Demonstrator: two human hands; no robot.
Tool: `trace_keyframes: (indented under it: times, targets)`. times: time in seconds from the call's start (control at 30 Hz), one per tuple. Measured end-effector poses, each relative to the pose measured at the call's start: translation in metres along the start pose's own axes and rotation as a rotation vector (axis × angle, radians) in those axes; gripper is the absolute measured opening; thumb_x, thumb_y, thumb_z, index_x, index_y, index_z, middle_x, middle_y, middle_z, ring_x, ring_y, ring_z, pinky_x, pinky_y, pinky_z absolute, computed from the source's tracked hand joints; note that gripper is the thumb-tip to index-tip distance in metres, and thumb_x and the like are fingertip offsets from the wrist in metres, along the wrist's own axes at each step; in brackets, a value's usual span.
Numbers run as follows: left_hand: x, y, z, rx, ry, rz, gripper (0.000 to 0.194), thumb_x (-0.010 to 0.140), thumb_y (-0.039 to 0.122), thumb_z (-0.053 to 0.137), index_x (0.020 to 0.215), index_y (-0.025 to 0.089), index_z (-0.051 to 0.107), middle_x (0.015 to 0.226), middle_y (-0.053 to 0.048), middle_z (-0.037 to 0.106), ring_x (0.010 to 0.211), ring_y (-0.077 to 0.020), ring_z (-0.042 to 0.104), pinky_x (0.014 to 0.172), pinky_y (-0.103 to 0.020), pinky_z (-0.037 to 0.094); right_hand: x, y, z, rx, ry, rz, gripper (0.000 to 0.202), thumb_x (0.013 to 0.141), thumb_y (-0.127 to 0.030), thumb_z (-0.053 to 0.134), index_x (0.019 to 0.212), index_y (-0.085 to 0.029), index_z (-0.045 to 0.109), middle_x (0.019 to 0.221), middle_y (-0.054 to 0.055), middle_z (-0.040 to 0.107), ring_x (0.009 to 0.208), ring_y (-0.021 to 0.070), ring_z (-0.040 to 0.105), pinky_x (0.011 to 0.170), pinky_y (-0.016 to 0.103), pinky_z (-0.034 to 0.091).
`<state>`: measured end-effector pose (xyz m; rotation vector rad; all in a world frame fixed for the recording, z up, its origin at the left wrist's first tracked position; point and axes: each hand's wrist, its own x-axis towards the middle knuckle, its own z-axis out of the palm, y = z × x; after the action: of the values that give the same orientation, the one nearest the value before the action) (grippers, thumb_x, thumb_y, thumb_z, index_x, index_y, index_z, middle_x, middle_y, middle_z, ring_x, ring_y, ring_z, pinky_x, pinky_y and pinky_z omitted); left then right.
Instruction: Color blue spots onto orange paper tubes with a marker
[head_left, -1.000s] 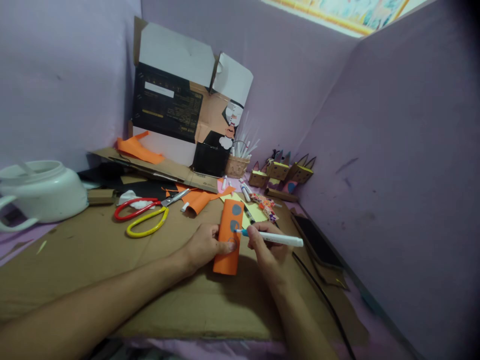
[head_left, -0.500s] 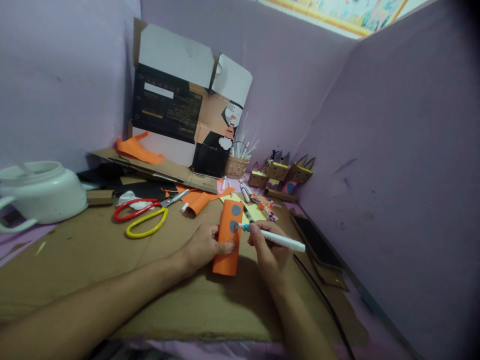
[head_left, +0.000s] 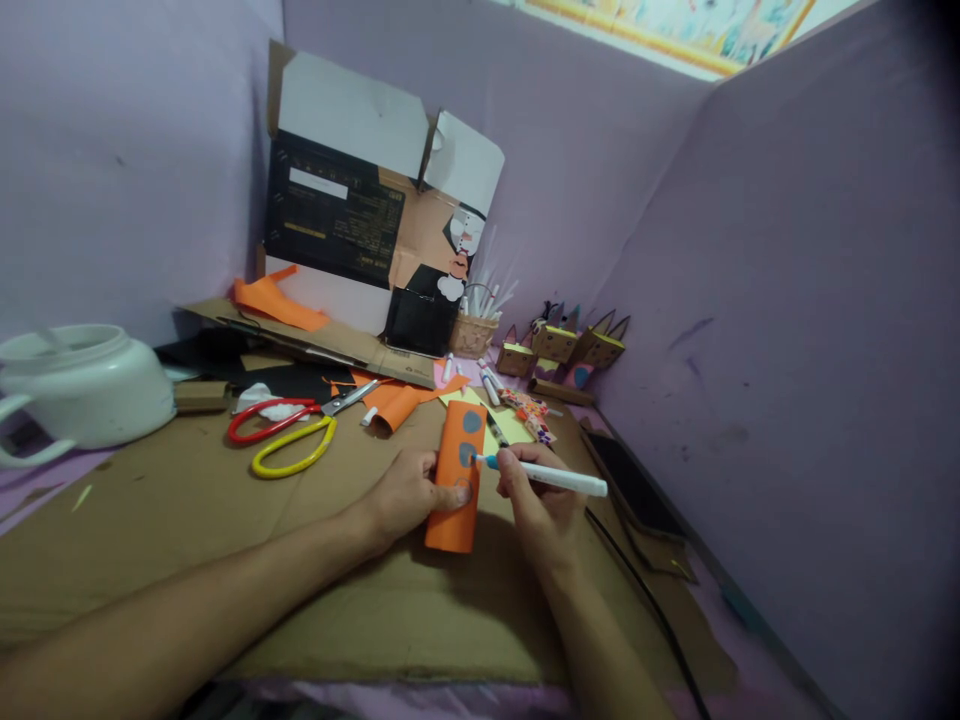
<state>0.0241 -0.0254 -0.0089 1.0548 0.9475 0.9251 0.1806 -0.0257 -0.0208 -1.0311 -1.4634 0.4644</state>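
Note:
An orange paper tube (head_left: 454,525) stands slanted above the cardboard sheet, with my left hand (head_left: 412,495) wrapped round its left side and the thumb across its front. Two filled blue-grey spots show on the tube, and a drawn circle below them is partly covered by my thumb. Between the fingers of my right hand (head_left: 544,510) is a white marker (head_left: 562,478) with a blue tip end. Its tip meets the right part of the lower filled spot. Left of the tube lie scissors (head_left: 296,440) with one red and one yellow handle.
A white pot (head_left: 90,390) stands at the left. Behind are an opened cardboard box (head_left: 337,210), orange paper scraps (head_left: 397,405) and a basket of markers (head_left: 474,332). Small cardboard animal figures (head_left: 555,343) sit at the back right; a phone (head_left: 637,480) and a black cable (head_left: 645,600) lie right.
The marker tip has moved slightly down over the lower filled spot, whose blue colouring now reaches a little further. My left hand and the tube stay nearly still.

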Motion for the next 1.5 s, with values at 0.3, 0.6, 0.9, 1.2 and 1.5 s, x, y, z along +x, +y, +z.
trace_keyframes:
  times: [0.3,0.6,0.9,1.2,1.5]
  targets:
    - [-0.0011,0.0033,0.0011,0.019,0.016,-0.009,0.040,0.046,0.031,0.082,0.076,0.010,0.065,0.065,-0.002,0.065,0.062,-0.0149,0.055,0.062,-0.026,0.043,-0.0004,-0.0075,0.0001,0.032,-0.014,-0.006,0.022,0.082,-0.033,0.061,0.066,-0.017,0.061,0.050,-0.004,0.053,0.044,0.0095,0.046,0.043,0.021,0.036]
    - [0.0019,0.0000,-0.0002,0.004,0.004,0.002,0.039,0.046,0.029,0.082,0.075,0.010,0.065,0.065,0.000,0.063,0.062,-0.0133,0.053,0.060,-0.024,0.042,-0.0003,-0.0011,-0.0012,0.029,0.036,-0.074,0.019,0.084,-0.030,0.060,0.070,-0.018,0.062,0.053,-0.004,0.054,0.047,0.0097,0.048,0.046,0.021,0.038]
    - [0.0007,-0.0001,0.0005,-0.014,0.012,-0.004,0.038,0.046,0.027,0.082,0.076,0.010,0.066,0.064,-0.001,0.064,0.063,-0.0139,0.054,0.060,-0.024,0.042,0.0011,-0.0014,0.0002,0.039,-0.015,-0.074,0.017,0.084,-0.030,0.061,0.073,-0.018,0.063,0.056,-0.003,0.057,0.050,0.0106,0.051,0.047,0.022,0.040]
    - [0.0021,-0.0004,0.0000,-0.004,0.016,0.010,0.036,0.047,0.027,0.081,0.076,0.010,0.066,0.066,-0.002,0.066,0.063,-0.0145,0.055,0.062,-0.025,0.043,-0.0011,0.0006,0.0002,0.029,-0.031,-0.004,0.020,0.083,-0.034,0.061,0.071,-0.017,0.063,0.053,-0.003,0.055,0.047,0.0107,0.049,0.046,0.022,0.039]
    - [0.0014,-0.0001,-0.0003,0.014,0.009,0.008,0.039,0.048,0.029,0.081,0.079,0.010,0.067,0.069,-0.003,0.067,0.066,-0.0165,0.057,0.063,-0.026,0.043,-0.0004,-0.0010,-0.0017,0.021,0.013,-0.062,0.020,0.085,-0.032,0.060,0.070,-0.018,0.062,0.051,-0.004,0.053,0.045,0.0096,0.046,0.044,0.021,0.035]
